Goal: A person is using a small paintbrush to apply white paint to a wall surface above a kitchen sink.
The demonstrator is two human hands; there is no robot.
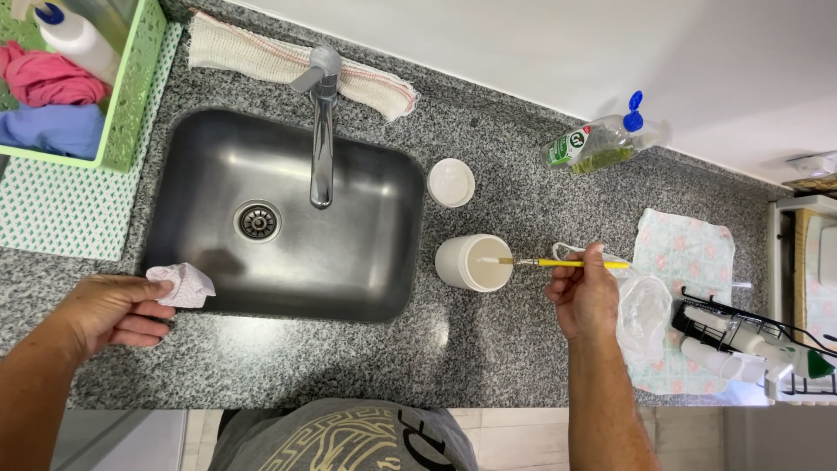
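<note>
My right hand (582, 296) grips a yellow-handled paintbrush (558, 262) held level, its bristle tip over the open mouth of a white cylindrical jar (471, 262) on the granite counter. The jar's white lid (451, 182) lies apart, further back beside the sink. My left hand (113, 310) pinches a crumpled pale pink tissue (181, 285) at the front left corner of the steel sink (200, 139).
A tap (322, 131) reaches over the sink, a folded cloth (288, 65) behind it. A green basket (131, 96) with cloths and a bottle stands far left. At right lie a dish soap bottle (602, 144), a patterned cloth (689, 249), a clear bag (643, 314) and a black wire rack (750, 340).
</note>
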